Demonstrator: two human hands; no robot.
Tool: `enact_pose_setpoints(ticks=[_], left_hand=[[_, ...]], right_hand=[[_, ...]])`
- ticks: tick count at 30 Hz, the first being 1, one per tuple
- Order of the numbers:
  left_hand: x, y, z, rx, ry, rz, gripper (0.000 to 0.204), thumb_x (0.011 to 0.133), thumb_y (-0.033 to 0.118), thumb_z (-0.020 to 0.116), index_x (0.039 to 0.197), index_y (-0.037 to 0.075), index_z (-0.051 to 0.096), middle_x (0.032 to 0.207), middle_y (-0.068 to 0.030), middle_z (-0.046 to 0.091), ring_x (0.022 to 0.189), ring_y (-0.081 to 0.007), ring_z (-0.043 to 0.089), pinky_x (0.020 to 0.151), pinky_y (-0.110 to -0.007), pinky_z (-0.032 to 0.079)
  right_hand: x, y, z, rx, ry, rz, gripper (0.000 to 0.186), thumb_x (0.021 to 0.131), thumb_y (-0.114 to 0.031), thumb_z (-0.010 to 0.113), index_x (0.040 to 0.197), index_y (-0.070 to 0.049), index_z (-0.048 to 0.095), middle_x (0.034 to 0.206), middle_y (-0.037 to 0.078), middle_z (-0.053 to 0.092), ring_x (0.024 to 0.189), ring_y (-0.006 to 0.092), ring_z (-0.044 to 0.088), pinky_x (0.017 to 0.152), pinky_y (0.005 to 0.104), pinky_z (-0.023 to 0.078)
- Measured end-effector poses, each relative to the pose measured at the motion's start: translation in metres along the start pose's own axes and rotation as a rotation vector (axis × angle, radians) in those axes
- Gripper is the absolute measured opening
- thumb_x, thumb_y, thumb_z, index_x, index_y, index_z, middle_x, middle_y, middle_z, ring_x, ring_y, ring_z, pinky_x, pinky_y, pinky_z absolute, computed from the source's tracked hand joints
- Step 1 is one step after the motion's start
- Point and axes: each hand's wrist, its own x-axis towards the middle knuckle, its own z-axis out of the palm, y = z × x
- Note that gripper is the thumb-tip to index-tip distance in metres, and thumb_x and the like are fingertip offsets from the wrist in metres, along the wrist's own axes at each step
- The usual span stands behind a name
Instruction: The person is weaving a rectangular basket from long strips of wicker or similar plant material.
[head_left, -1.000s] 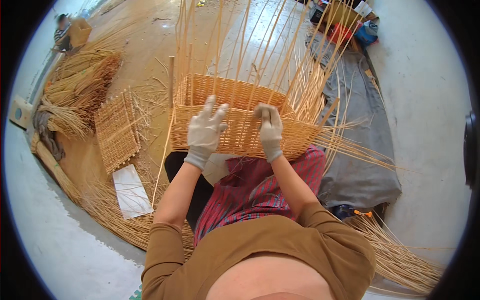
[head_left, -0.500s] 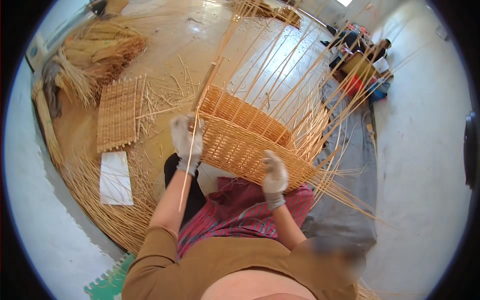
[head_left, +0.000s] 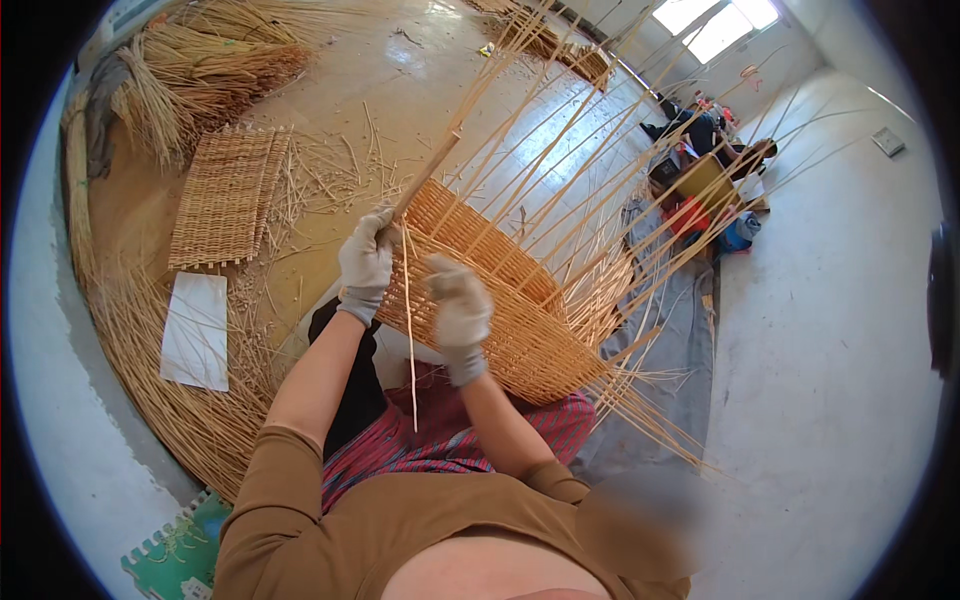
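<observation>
Half-woven tan wicker basket (head_left: 500,290), rectangular, with long unwoven stakes fanning up and to the right, lies tilted across the person's lap, over a red striped cloth (head_left: 440,440). Left hand (head_left: 366,262), in a pale work glove, is closed around a flat wooden stick (head_left: 425,178) that slants up from the basket's near-left corner. Right hand (head_left: 458,305), also gloved, rests on the woven side wall with its fingers curled against the weave; whether it pinches a strand cannot be told. One thin loose willow rod (head_left: 409,330) hangs down between the two hands. On the floor to the left lie a flat woven wicker panel (head_left: 222,195) and a white sheet (head_left: 196,330), with loose rods (head_left: 170,400) curving around them. Bundles of straw-coloured rods (head_left: 200,70) sit farther off at upper left. A grey cloth (head_left: 675,340) spreads to the right of the basket.
</observation>
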Motion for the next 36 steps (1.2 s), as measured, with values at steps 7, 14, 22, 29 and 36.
enact_pose_setpoints(ticks=[7, 14, 22, 29, 36], left_hand=[[0.014, 0.002, 0.014, -0.085, -0.102, -0.307, 0.039, 0.090, 0.016, 0.082, 0.123, 0.004, 0.067, 0.107, -0.0055, 0.064, 0.087, -0.0148, 0.064, 0.081, -0.029, 0.055], [0.026, 0.005, 0.021, 0.185, -0.114, -0.447, 0.038, 0.087, 0.022, 0.086, 0.114, 0.004, 0.067, 0.103, -0.0041, 0.064, 0.091, -0.0137, 0.061, 0.083, -0.028, 0.052], [-0.001, 0.031, 0.017, 0.377, 0.200, -0.276, 0.042, 0.086, 0.021, 0.086, 0.114, 0.003, 0.061, 0.112, -0.0116, 0.064, 0.093, -0.0238, 0.063, 0.087, -0.035, 0.053], [-0.032, 0.085, 0.052, 0.649, -0.705, 0.069, 0.055, 0.086, 0.019, 0.077, 0.139, 0.024, 0.063, 0.139, -0.0195, 0.056, 0.116, -0.0384, 0.063, 0.102, -0.045, 0.051], [-0.023, 0.057, 0.005, 0.111, -0.144, 0.113, 0.052, 0.087, 0.003, 0.068, 0.137, 0.015, 0.061, 0.135, -0.0166, 0.056, 0.119, -0.0352, 0.062, 0.104, -0.040, 0.049]], right_hand=[[0.033, 0.017, -0.048, -0.156, 0.250, 0.524, 0.026, 0.102, -0.025, 0.069, 0.117, -0.005, 0.075, 0.093, 0.007, 0.076, 0.060, 0.0077, 0.061, 0.054, 0.0229, 0.046], [0.135, -0.006, -0.013, -0.668, 0.178, 0.056, 0.055, 0.100, -0.001, 0.059, 0.150, -0.023, 0.054, 0.115, 0.008, 0.073, 0.070, 0.0077, 0.063, 0.057, 0.0245, 0.049], [-0.024, 0.019, -0.112, -0.248, 0.114, 0.314, 0.033, 0.102, 0.002, 0.053, 0.129, -0.008, 0.071, 0.111, 0.005, 0.076, 0.066, 0.0054, 0.060, 0.054, 0.0219, 0.048], [0.090, 0.003, -0.109, -1.183, -0.076, -0.316, 0.044, 0.095, -0.005, 0.063, 0.138, -0.012, 0.064, 0.122, 0.012, 0.070, 0.108, 0.0285, 0.067, 0.090, 0.0370, 0.056], [0.038, -0.078, -0.030, -1.016, -0.056, -0.387, 0.057, 0.087, -0.012, 0.075, 0.142, -0.014, 0.060, 0.134, 0.014, 0.063, 0.125, 0.0365, 0.060, 0.105, 0.0439, 0.050]])
